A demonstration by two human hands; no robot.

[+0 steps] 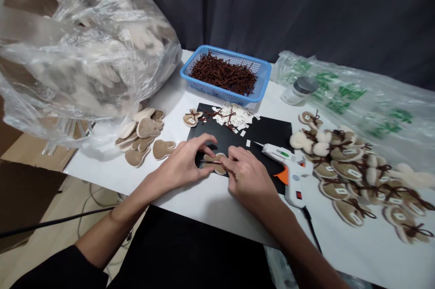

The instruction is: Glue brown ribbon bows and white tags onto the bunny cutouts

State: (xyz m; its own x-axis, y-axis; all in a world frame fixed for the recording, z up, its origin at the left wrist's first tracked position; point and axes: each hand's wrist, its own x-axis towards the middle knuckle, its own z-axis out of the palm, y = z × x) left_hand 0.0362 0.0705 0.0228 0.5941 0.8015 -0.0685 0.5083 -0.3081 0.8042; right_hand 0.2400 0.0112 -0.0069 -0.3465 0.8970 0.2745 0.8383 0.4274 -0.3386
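A small tan bunny-shaped fabric piece (220, 169) lies on the black mat (272, 131) between my hands. My left hand (185, 161) curves around its ear end, thumb on the near side and fingers on the far side, holding it down. My right hand (249, 173) is closed, its fingertips pressed on the body end of the piece. A thin dark strip or tool runs across the piece to these fingertips; its kind is hard to make out. Right of my right hand rests a white hot glue gun (288, 164) with an orange trigger.
White labels (234, 117) are heaped on the mat, near one bow-tied bunny (191, 118). Behind stands a blue basket (263, 81) of brown bows (224, 74). Plain bunnies (149, 128) and a stuffed plastic bag (102, 53) are left; labelled bunnies (350, 171) and a jar (299, 90) right.
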